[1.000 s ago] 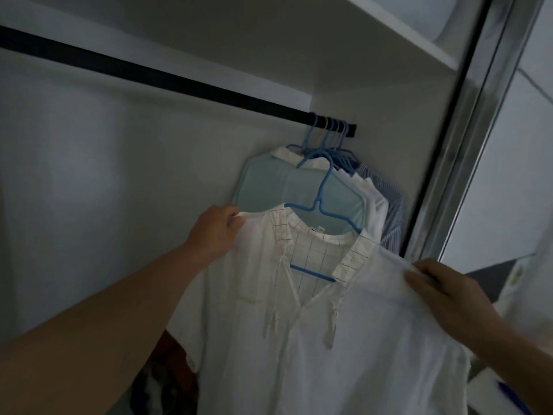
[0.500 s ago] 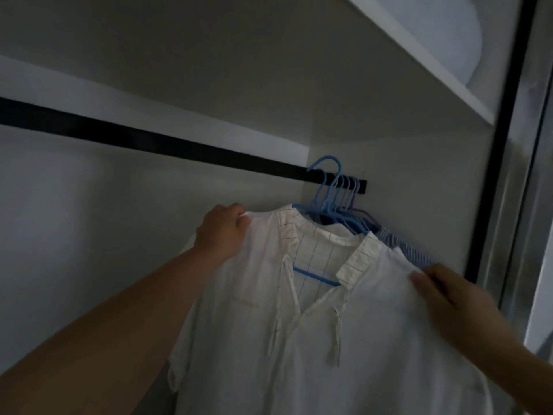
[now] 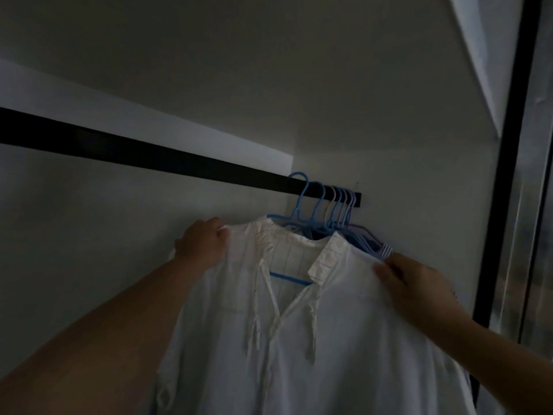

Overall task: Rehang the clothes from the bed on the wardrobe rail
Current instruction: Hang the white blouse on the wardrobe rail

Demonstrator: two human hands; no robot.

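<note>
A white shirt (image 3: 314, 339) with a checked collar lining hangs on a blue hanger (image 3: 300, 202). The hanger's hook sits over the black wardrobe rail (image 3: 143, 154), at the left of the row. My left hand (image 3: 203, 244) grips the shirt's left shoulder. My right hand (image 3: 419, 286) holds its right shoulder. Behind it, several more blue hangers (image 3: 341, 205) with garments crowd the rail's right end; only a striped blue edge (image 3: 386, 251) of them shows.
The rail's left stretch carries nothing. A white shelf (image 3: 478, 55) runs overhead at the upper right. The wardrobe's side wall (image 3: 404, 190) and a dark-edged sliding door frame (image 3: 505, 190) close off the right side.
The shirt rose from below the rail, and its hanger hook now sits over the rail. Both hands stayed on the shoulders. The view tilted upward.
</note>
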